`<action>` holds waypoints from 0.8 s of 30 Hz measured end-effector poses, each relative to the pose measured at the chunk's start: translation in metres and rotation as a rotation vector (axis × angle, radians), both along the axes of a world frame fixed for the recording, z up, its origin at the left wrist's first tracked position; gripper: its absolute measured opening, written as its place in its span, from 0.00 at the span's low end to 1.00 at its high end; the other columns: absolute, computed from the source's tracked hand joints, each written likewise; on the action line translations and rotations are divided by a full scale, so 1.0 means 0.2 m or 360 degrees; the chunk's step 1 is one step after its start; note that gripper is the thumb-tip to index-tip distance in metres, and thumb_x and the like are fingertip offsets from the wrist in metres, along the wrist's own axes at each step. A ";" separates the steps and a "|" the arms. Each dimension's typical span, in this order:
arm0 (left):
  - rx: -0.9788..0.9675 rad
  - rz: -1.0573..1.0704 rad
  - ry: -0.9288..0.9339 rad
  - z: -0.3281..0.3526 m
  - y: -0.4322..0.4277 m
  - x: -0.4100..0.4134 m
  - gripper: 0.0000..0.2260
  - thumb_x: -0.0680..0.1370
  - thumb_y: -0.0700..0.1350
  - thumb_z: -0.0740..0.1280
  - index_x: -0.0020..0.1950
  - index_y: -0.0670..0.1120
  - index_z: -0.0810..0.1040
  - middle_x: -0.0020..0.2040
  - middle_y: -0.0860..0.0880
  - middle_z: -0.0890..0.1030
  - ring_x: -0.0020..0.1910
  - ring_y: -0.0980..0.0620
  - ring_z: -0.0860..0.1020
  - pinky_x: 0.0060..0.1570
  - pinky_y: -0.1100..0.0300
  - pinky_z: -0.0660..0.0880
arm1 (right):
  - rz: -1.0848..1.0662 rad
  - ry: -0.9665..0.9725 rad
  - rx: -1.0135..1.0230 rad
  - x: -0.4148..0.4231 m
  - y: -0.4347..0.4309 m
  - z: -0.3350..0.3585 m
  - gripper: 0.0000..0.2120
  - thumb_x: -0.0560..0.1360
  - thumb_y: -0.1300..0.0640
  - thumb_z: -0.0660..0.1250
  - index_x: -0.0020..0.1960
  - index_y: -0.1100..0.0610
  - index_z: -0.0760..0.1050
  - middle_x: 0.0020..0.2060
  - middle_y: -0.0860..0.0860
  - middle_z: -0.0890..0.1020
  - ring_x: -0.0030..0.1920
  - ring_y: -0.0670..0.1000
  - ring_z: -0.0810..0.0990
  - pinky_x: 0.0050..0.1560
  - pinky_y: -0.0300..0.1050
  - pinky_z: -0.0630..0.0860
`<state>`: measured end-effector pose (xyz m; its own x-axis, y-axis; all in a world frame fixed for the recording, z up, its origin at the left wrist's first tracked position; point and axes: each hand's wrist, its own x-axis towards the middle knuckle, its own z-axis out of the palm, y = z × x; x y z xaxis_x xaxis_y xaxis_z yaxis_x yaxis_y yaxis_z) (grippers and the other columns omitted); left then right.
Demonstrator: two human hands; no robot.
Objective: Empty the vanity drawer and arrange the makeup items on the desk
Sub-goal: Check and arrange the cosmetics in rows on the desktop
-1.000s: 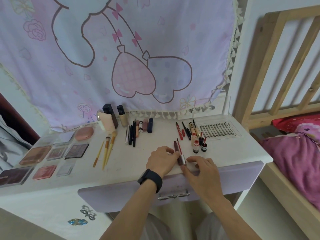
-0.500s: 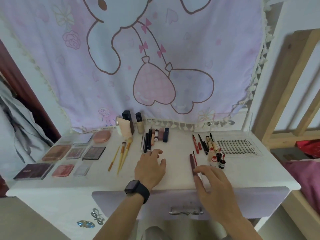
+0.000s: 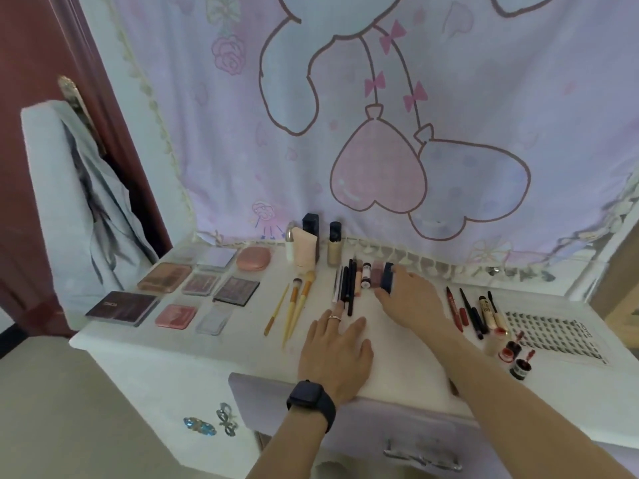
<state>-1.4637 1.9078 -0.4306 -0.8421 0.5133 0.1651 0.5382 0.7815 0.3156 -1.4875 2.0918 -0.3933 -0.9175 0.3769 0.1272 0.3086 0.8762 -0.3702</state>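
1. So, the thing in play is the navy lipstick tube (image 3: 386,274), the right-hand end of a short row of tubes near the back middle of the desk (image 3: 397,361). It lies flat, with its long axis running from front to back, away from the person.
2. Just left of it, parallel and close, lie a mauve tube (image 3: 376,276) and a white-capped tube (image 3: 366,275), then a bundle of black pencils (image 3: 348,285) on the same axis.
3. The right hand (image 3: 413,300) reaches in from the right, across that axis. Its fingertips (image 3: 389,294) meet the navy tube's right side and near end.
4. Those fingers look fairly straight and close together. Their underside is hidden, so whether they pinch anything cannot be told.
5. The left hand (image 3: 337,347) lies flat on the desk nearer the person, fingers spread and holding nothing. One fingertip reaches the near tips of the black pencils.
6. The right hand is judged nearer the navy tube. Any nudge would likely come sideways, from the right, and would press the row together.
7. Farther out, makeup brushes (image 3: 299,302) and eyeshadow palettes (image 3: 121,307) lie to the left. A red lip pencil (image 3: 454,309) and a lash tray (image 3: 553,335) lie to the right.
8. The lavender drawer front (image 3: 363,426) sits below the desk edge; its inside is out of sight.
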 end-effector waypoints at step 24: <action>0.0195 0.0002 -0.0001 -0.02 -0.01 0.00 0.21 0.82 0.55 0.58 0.75 0.54 0.70 0.76 0.47 0.68 0.75 0.47 0.64 0.75 0.52 0.58 | -0.0359 0.0772 -0.1879 0.78 -0.20 0.10 0.12 0.81 0.65 0.62 0.57 0.56 0.82 0.47 0.56 0.86 0.43 0.52 0.82 0.46 0.44 0.79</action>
